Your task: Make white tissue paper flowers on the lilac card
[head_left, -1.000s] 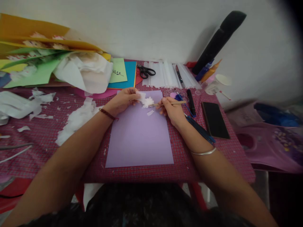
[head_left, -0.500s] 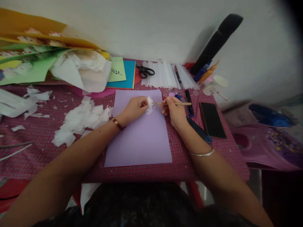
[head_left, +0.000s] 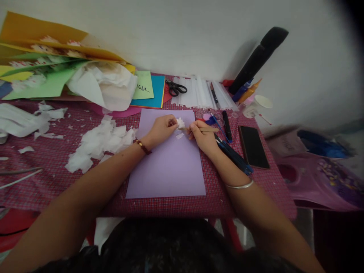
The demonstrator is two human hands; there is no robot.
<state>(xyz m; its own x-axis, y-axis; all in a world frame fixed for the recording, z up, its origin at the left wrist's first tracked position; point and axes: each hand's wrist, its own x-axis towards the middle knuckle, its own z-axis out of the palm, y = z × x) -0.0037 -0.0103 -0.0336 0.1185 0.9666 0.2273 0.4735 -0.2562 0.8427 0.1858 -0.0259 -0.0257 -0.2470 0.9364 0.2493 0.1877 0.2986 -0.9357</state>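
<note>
— Item one: white paper tuft [head_left: 180, 124]; location?
— Over the far half of the purple sheet [head_left: 167, 168]; left hand [head_left: 160, 131] nearer, pinching its left edge.
— Item two: slim wooden stick [head_left: 211, 129]; holder, axis?
— Right hand [head_left: 205, 139], gripped pen-fashion; axis left to right; tuft just left of that hand; tip contact unclear.

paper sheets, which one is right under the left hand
The purple sheet: the left hand is over it, while the blue sheet and small green card lie farther back, towards the wall.
</note>
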